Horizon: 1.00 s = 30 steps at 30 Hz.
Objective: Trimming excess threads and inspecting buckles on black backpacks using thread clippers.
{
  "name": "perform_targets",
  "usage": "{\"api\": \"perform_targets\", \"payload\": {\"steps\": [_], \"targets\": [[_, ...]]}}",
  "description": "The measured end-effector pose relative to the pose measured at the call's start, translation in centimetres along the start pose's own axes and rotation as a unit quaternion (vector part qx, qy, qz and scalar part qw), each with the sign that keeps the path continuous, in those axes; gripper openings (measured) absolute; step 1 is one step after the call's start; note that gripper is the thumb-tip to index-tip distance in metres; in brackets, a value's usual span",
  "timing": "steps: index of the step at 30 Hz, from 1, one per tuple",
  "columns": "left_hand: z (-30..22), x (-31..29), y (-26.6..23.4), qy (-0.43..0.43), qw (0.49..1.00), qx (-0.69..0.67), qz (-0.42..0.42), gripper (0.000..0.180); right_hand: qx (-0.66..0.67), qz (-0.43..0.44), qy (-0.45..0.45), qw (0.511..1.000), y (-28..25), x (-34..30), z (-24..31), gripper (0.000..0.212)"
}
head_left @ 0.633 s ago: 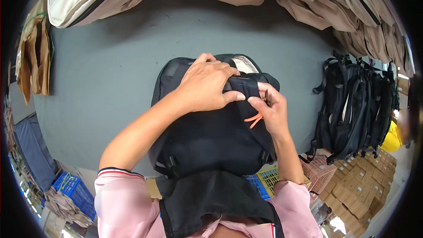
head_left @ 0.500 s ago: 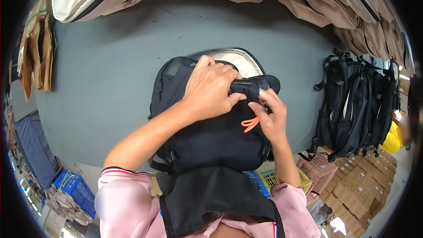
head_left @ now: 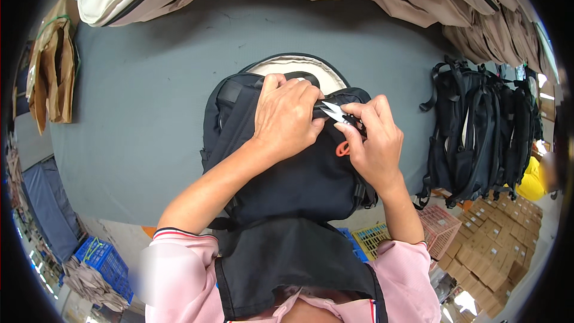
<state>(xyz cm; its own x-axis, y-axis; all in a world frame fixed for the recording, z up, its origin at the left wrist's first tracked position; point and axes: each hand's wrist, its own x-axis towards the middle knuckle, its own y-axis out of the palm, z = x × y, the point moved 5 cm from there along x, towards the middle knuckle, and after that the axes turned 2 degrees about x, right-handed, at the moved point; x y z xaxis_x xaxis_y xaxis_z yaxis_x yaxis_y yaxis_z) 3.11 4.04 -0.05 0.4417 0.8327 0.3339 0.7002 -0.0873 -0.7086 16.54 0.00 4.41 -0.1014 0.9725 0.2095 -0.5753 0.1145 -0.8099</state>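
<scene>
A black backpack (head_left: 287, 185) lies before me at the near edge of the table, its cream lining (head_left: 308, 69) showing along the far opening. My left hand (head_left: 286, 112) lies across its upper part, fingers closed on the folded dark fabric near the opening. In my right hand (head_left: 378, 140) is a pair of thread snips (head_left: 336, 113), with silver blades parted and pointing left at the fabric beside my left fingers. An orange loop (head_left: 342, 148) hangs below that hand. What lies between the blades is too small to make out.
The grey table (head_left: 137, 96) spreads around the bag. Beige bags (head_left: 394, 0) are heaped along its far edge, and several black backpacks (head_left: 472, 131) stand at the right. Brown paper (head_left: 57, 78) hangs at the left. Crates (head_left: 439, 230) and cartons (head_left: 487, 245) sit below.
The snips' blades have come into view, held out toward the fabric by my right hand, which has turned and moved slightly right. My left hand keeps its grip on the backpack.
</scene>
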Motion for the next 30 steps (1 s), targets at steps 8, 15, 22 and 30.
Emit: {"api": "perform_targets", "payload": {"steps": [8, 15, 22, 30], "targets": [[-0.1, -0.5, 0.0, 0.013, 1.000, 0.009, -0.021, 0.034, -0.059, 0.059, -0.062, 0.995, -1.0, 0.8, 0.5, 0.023], [-0.2, -0.6, 0.1, 0.025, 0.999, 0.020, -0.028, 0.033, -0.069, 0.140, -0.127, 0.980, -1.4, 2.6, 0.6, 0.026], [-0.4, -0.7, 0.2, 0.024, 0.999, 0.021, -0.026, 0.033, -0.105, 0.131, -0.203, 0.965, -1.3, 2.1, 0.3, 0.027], [-0.4, -0.9, 0.3, 0.030, 0.999, 0.017, -0.037, 0.031, 0.159, 0.090, 0.002, 0.983, 0.1, 0.4, -3.1, 0.020]]}}
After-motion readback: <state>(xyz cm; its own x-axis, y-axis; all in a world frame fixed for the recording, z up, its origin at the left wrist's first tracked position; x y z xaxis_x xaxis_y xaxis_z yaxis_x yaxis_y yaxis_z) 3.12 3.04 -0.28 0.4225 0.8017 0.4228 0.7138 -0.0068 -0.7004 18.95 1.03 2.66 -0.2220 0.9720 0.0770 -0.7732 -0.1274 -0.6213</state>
